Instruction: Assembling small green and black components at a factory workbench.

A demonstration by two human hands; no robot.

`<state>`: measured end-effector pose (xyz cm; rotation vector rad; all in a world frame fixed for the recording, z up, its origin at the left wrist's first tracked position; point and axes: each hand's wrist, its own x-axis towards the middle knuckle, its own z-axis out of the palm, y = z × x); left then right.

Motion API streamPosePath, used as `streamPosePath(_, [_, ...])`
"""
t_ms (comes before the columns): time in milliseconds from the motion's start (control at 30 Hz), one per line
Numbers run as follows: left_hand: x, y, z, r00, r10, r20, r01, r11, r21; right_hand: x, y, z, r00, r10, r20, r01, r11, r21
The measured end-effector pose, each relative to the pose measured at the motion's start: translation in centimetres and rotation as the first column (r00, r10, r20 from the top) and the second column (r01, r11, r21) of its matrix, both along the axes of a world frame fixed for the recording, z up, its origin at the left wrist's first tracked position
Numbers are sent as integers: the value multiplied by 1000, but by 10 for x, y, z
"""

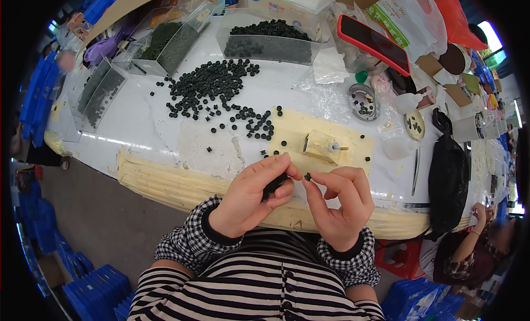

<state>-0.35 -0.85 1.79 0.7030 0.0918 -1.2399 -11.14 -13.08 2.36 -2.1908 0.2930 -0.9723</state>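
Note:
Over the table's front edge, my right hand [343,204] pinches a small black spool-shaped part [307,177] between thumb and fingertips. Close by on the left, my left hand [255,189] is curled around something black [274,187]; the fingers cover most of it, so its kind cannot be told. The fingertips of my left hand nearly meet the spool-shaped part. Just beyond both hands, a small wooden block fixture [321,147] with a metal pin lies on a yellow sheet [287,125]. A loose pile of similar black parts [204,86] spreads across the white table.
Clear bins with black parts [270,42] stand at the back and left. A red-cased phone [372,45] leans at the back right. Tweezers [415,172] and a black bag [448,183] lie to the right. Another person's arm [469,241] shows at the far right.

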Motion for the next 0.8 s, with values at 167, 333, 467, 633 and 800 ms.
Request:
streamPosePath(167, [0,8,-7,991,-117,60,124,985,-121,1,2,-2,999,-26,44,33,987,-158])
streamPosePath(333, [-1,8,-8,997,-76,-5,75,989,-131,1,2,-2,996,29,82,-12,981,-195])
streamPosePath(467, [-1,9,-10,997,-75,32,78,988,-130,-3,4,-2,997,4,73,2,996,-85])
streamPosePath(633, [-1,9,-13,995,-54,88,69,982,-175,-4,3,2,998,28,52,-26,999,-39])
streamPosePath(800, [-3,8,-10,978,-17,206,37,995,-93,-4,1,-1,995,72,64,-67,995,-72])
